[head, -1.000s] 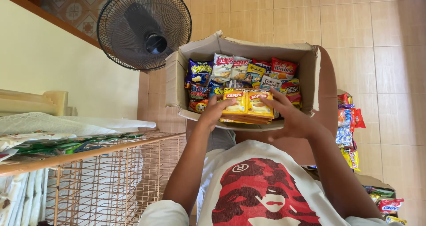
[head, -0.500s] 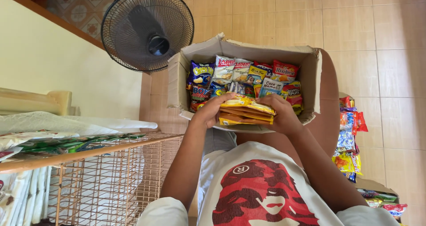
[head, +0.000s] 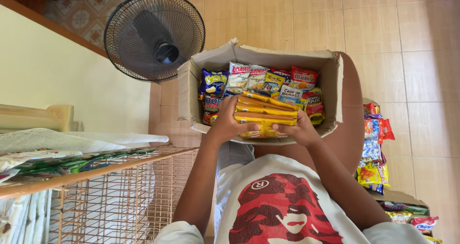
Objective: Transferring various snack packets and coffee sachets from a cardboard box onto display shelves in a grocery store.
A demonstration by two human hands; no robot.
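Head view: left hand [head: 229, 125] and right hand [head: 298, 129] are clamping a stack of yellow snack packets [head: 265, 113] between them, just above the near edge of the cardboard box [head: 188, 88], snack bags [head: 268, 81] lying beyond.

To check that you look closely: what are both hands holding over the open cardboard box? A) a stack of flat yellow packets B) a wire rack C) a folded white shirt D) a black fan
A: the left hand and right hand grip a stack of flat yellow packets at either end, above the cardboard box.
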